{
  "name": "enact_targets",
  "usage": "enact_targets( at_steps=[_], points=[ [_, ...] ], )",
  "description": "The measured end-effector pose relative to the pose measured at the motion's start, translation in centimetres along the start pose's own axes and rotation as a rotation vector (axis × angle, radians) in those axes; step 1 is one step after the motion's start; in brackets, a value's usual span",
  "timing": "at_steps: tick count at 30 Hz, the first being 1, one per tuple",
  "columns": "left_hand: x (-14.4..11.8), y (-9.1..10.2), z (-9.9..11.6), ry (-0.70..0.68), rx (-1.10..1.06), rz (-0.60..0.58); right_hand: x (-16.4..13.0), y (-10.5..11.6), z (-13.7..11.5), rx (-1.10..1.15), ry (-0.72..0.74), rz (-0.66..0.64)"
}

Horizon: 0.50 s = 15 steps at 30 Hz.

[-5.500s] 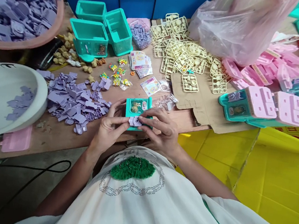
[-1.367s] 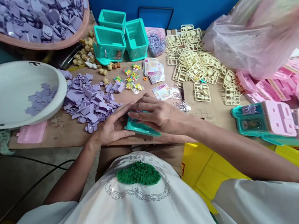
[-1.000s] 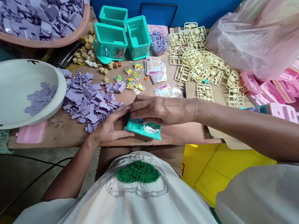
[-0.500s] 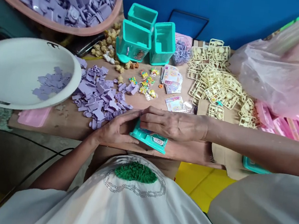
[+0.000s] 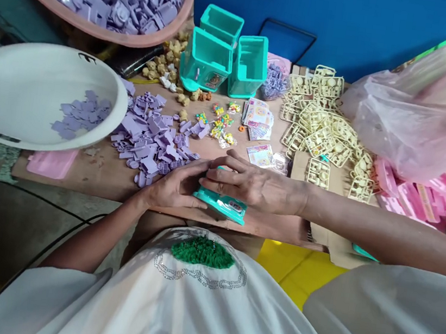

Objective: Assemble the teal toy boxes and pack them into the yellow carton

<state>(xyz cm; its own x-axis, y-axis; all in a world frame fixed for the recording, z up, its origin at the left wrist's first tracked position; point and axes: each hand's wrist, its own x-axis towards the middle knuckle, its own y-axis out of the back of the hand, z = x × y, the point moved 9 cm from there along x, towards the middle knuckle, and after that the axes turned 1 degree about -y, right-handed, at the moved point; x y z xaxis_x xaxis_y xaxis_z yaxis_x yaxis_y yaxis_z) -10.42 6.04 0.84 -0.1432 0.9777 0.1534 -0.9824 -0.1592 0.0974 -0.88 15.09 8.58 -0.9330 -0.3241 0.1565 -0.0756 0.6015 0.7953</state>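
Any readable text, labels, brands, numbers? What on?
None legible.
Label on held teal box: too small.
Sticker on front standing teal box: too small.
Card stack: print too small.
Loose card: same.
Strip among pink parts: blurred.

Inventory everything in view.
Held box: one, teal, at both hands
Open boxes: three, teal, rear centre
Tub: one, pink, upper left
Bowl: one, white, left
Loose parts: many, purple, left-centre
Figures: many, tan, rear
Packets: several, multicoloured, centre
Cards: several, multicoloured, centre
Frames: many, cream, right rear
Bag: one, translucent, upper right
Pieces: many, pink, right
Table: one, brown, beneath
Shirt: one, white, bottom
Left hand: one, at box's left
Right hand: one, on box
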Motion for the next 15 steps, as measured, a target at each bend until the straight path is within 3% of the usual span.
enact_targets(
  at_steps=[1, 3, 8, 15],
  points=[
    [-0.1, 0.1, -0.1, -0.009, 0.011, 0.007, -0.4, -0.2, -0.5, 0.014, 0.043, -0.019],
    [-0.1, 0.0, -0.2, -0.033, 0.032, 0.018, -1.2, 0.2, -0.9, 0.042, 0.037, 0.061],
    [-0.1, -0.9, -0.1, -0.016, 0.052, -0.005, -4.0, 2.0, -1.3, -0.016, -0.185, 0.462],
    [-0.2, -1.4, 0.2, 0.013, 0.058, 0.045, -3.9, 0.0, -3.4, -0.064, -0.13, 0.549]
  ],
)
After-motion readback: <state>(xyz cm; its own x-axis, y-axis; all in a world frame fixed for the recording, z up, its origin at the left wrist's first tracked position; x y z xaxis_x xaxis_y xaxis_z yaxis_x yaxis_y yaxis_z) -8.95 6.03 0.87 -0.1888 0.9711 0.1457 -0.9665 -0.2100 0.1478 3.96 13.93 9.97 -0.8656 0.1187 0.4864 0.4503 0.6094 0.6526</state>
